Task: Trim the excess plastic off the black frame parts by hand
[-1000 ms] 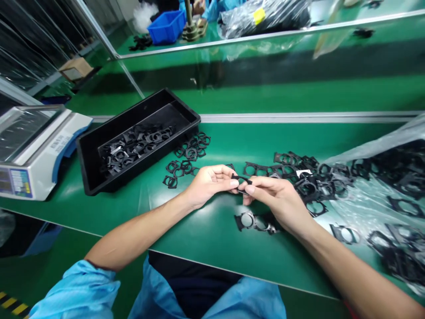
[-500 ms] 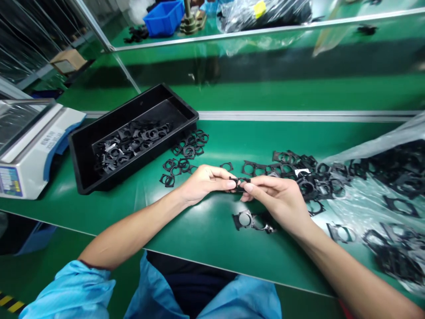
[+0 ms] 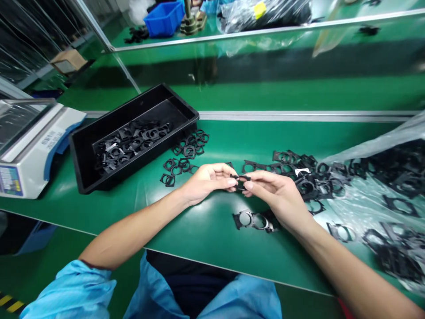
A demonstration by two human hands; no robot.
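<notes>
A small black plastic frame (image 3: 241,182) is pinched between the fingertips of my left hand (image 3: 207,179) and my right hand (image 3: 278,195), and the fingers hide part of it. Just below my right hand, a pair of linked black frames with silvery round centres (image 3: 254,220) lies on the green bench top (image 3: 206,235). A heap of similar frames (image 3: 310,179) sits beyond my right hand, and a smaller loose group (image 3: 182,159) lies beyond my left hand.
A black plastic tray (image 3: 139,104) holding several frames stands at left, next to a white digital scale (image 3: 33,141). A clear bag of frames (image 3: 381,186) lies at right. An aluminium rail (image 3: 299,116) runs behind; a blue crate (image 3: 164,18) stands farther back.
My hands stay together on the frame, turning it slightly between the fingertips. The whole view has shifted a little, and the loose parts on the bench have not moved.
</notes>
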